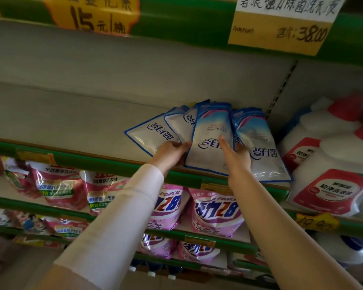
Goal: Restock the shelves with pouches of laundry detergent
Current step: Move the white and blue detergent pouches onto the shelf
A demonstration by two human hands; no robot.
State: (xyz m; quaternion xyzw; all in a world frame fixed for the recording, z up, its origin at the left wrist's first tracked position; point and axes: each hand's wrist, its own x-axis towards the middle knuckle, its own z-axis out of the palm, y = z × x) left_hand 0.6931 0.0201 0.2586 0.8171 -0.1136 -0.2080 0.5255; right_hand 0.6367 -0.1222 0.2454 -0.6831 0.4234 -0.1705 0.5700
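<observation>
Several white-and-blue detergent pouches lie fanned on the upper shelf (71, 114). The middle pouch (210, 147) lies on top, held at both sides: my left hand (169, 153) grips its left edge, and my right hand (236, 158) presses its right side with the thumb on its face. A left pouch (149, 135) and another behind it (180, 124) stick out to the left. A right pouch (260, 147) lies partly under my right hand.
White jugs with red labels (327, 181) stand to the right of the pouches. The shelf's green front rail (96, 162) runs below my hands. Pink pouches (216, 214) fill the lower shelves. Price cards (281, 24) hang from the shelf above.
</observation>
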